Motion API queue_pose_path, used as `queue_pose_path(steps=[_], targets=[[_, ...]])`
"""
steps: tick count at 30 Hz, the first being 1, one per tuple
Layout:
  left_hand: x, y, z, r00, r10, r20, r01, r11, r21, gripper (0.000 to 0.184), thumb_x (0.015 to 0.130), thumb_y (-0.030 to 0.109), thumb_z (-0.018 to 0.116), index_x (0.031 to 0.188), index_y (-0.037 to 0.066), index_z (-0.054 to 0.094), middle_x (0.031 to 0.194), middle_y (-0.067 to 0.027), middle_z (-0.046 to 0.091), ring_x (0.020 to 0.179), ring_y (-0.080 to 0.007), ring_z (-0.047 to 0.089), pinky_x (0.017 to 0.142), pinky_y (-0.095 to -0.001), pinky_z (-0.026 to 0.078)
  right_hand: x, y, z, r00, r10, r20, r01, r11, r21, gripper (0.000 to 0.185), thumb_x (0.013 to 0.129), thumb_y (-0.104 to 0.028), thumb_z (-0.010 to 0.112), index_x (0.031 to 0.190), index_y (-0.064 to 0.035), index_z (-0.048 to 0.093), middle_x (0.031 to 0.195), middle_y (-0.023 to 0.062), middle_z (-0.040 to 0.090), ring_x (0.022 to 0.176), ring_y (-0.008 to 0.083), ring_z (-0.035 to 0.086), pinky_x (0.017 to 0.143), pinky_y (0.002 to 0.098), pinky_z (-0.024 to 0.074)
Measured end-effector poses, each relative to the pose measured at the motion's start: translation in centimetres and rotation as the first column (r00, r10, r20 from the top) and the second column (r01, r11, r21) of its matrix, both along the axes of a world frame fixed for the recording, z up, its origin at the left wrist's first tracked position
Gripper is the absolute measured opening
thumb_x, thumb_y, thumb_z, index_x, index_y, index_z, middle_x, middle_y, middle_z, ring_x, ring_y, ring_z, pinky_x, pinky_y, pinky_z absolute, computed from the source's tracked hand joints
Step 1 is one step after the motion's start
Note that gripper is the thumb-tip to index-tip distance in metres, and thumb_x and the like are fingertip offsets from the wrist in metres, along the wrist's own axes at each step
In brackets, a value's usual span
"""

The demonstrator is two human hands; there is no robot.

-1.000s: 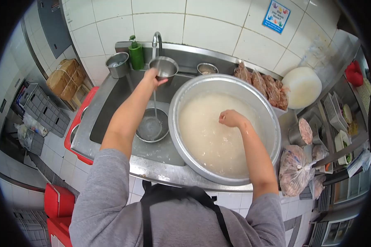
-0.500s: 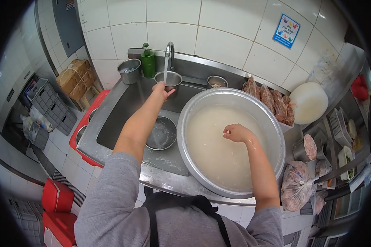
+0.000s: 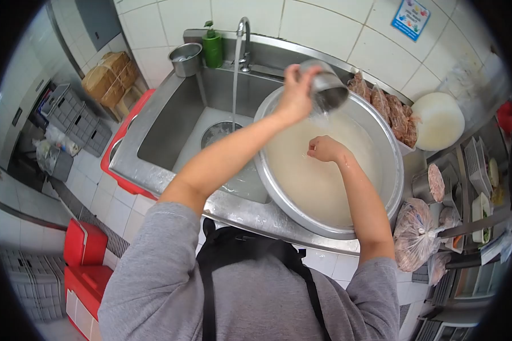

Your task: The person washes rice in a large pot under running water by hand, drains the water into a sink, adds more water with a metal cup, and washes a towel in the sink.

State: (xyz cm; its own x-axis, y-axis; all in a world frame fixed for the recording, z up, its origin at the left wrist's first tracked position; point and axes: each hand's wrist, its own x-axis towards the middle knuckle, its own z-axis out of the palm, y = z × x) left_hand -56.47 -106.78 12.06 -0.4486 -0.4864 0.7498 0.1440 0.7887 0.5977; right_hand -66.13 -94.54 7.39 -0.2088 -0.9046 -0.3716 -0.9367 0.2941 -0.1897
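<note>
My left hand [image 3: 297, 96] grips a metal container [image 3: 333, 94], blurred by motion, tipped over the big aluminium pot [image 3: 274, 196]. Water seems to be falling from its lip. Whitish, cloudy liquid [image 3: 301, 190] fills much of the pot; what lies beneath the surface is hidden. Just over that liquid hangs my right hand [image 3: 326, 149], its fingers curled together, and I cannot see whether they hold anything. From the faucet [image 3: 244, 45] a stream of water runs into the steel sink [image 3: 153, 133], where a round metal bowl [image 3: 219, 132] sits partly behind my left forearm.
A green pump bottle [image 3: 213, 50] and another metal container [image 3: 186, 59] stand on the sink's back left corner. Bagged meat [image 3: 381, 108] and a round white slab [image 3: 438, 120] lie right of the pot. A tied plastic bag [image 3: 412, 238] is near my right elbow.
My left hand has carried the metal container from under the faucet rightward to the pot and tipped it. My right hand stays over the liquid. The view has shifted.
</note>
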Motion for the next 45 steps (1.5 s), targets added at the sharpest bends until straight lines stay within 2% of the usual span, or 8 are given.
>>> queue_pose_path(steps=[6, 13, 15, 16, 17, 24, 31, 45], targets=[[2.7, 4.6, 0.4, 0.947, -0.035, 0.319, 0.143, 0.936, -0.322, 0.046, 0.079, 0.009, 0.044, 0.115, 0.036, 0.044, 0.133, -0.014, 0.015, 0.122, -0.042, 0.015, 0.092, -0.0441, 0.034, -2.1, -0.1, -3.9, 0.982, 0.084, -0.167, -0.117, 0.972, -0.203, 0.029, 0.078, -0.029, 0.048, 0.088, -0.0049, 0.06, 0.086, 0.0165, 0.059, 0.084, 0.0323, 0.055, 0.075, 0.041, 0.0419], [12.8, 2.7, 0.5, 0.969, 0.095, -0.227, 0.001, 0.921, 0.389, 0.065, 0.065, -0.015, 0.038, 0.124, 0.012, 0.03, 0.121, -0.0153, 0.021, 0.112, -0.0346, 0.032, 0.096, -0.0349, 0.031, 0.0, -0.8, -3.7, 0.999, 0.028, 0.034, -0.001, 0.789, -0.614, 0.033, 0.088, -0.021, 0.028, 0.077, 0.0002, 0.05, 0.067, 0.0203, 0.052, 0.061, 0.0341, 0.052, 0.054, 0.0398, 0.0377], [17.3, 1.6, -1.4, 0.903, 0.139, -0.408, 0.05, 0.907, 0.419, 0.065, 0.063, -0.015, 0.035, 0.123, 0.006, 0.029, 0.122, -0.0142, 0.022, 0.116, -0.0297, 0.03, 0.099, -0.0339, 0.027, -0.5, -2.2, -4.1, 0.934, 0.308, -0.182, -0.291, 0.358, -0.888, 0.026, 0.087, -0.02, 0.035, 0.102, -0.0023, 0.047, 0.076, 0.0108, 0.05, 0.058, 0.0211, 0.048, 0.055, 0.0313, 0.0406], [20.6, 1.7, -1.4, 0.922, 0.194, -0.336, -0.013, 0.882, 0.472, 0.065, 0.062, -0.015, 0.034, 0.123, 0.005, 0.029, 0.122, -0.0138, 0.023, 0.117, -0.0281, 0.029, 0.1, -0.0337, 0.024, 4.3, -1.0, 0.7, 0.856, -0.165, 0.49, 0.4, 0.812, -0.425, 0.031, 0.084, -0.014, 0.042, 0.114, -0.0049, 0.041, 0.084, 0.0087, 0.048, 0.066, 0.0176, 0.048, 0.062, 0.0289, 0.0421], [24.0, 2.6, -1.4, 0.932, 0.245, -0.266, -0.071, 0.846, 0.529, 0.065, 0.061, -0.015, 0.032, 0.123, 0.004, 0.028, 0.121, -0.0135, 0.023, 0.118, -0.0265, 0.028, 0.101, -0.0335, 0.022, 5.5, -1.5, 2.0, 0.857, -0.127, 0.499, 0.388, 0.796, -0.465, 0.038, 0.082, -0.009, 0.047, 0.118, -0.007, 0.038, 0.092, 0.0088, 0.045, 0.074, 0.0163, 0.046, 0.065, 0.0289, 0.0423], [37.3, 8.3, -7.8, 0.759, 0.645, -0.082, -0.353, 0.515, 0.781, 0.069, 0.062, -0.011, 0.033, 0.126, 0.014, 0.026, 0.121, -0.015, 0.026, 0.117, -0.0302, 0.027, 0.099, -0.0365, 0.023, 9.1, -12.1, 5.2, 0.907, 0.409, 0.099, -0.158, 0.549, -0.821, 0.034, 0.081, -0.008, 0.051, 0.114, -0.0056, 0.045, 0.111, 0.0126, 0.045, 0.093, 0.0221, 0.048, 0.076, 0.0297, 0.0409], [44.1, 13.6, -10.6, 0.595, 0.802, 0.054, -0.172, 0.061, 0.983, 0.063, 0.069, -0.005, 0.038, 0.126, 0.018, 0.026, 0.117, -0.0133, 0.033, 0.098, -0.029, 0.047, 0.057, -0.0413, 0.054, 33.9, -13.6, 6.3, 0.255, 0.958, 0.13, -0.815, 0.285, -0.504, 0.038, 0.069, -0.014, 0.062, 0.105, -0.005, 0.051, 0.113, 0.015, 0.044, 0.104, 0.0298, 0.043, 0.089, 0.0351, 0.0334], [66.0, 33.4, -26.4, -0.196, 0.973, 0.124, 0.336, -0.053, 0.94, 0.06, 0.072, -0.003, 0.034, 0.126, 0.019, 0.02, 0.121, -0.0148, 0.035, 0.101, -0.0376, 0.046, 0.061, -0.0503, 0.05, 80.0, -4.6, -21.3, 0.355, 0.344, 0.869, -0.845, 0.515, 0.141, 0.024, 0.08, -0.019, 0.05, 0.096, -0.004, 0.057, 0.085, 0.0035, 0.06, 0.076, 0.0113, 0.054, 0.068, 0.0255, 0.0412]])
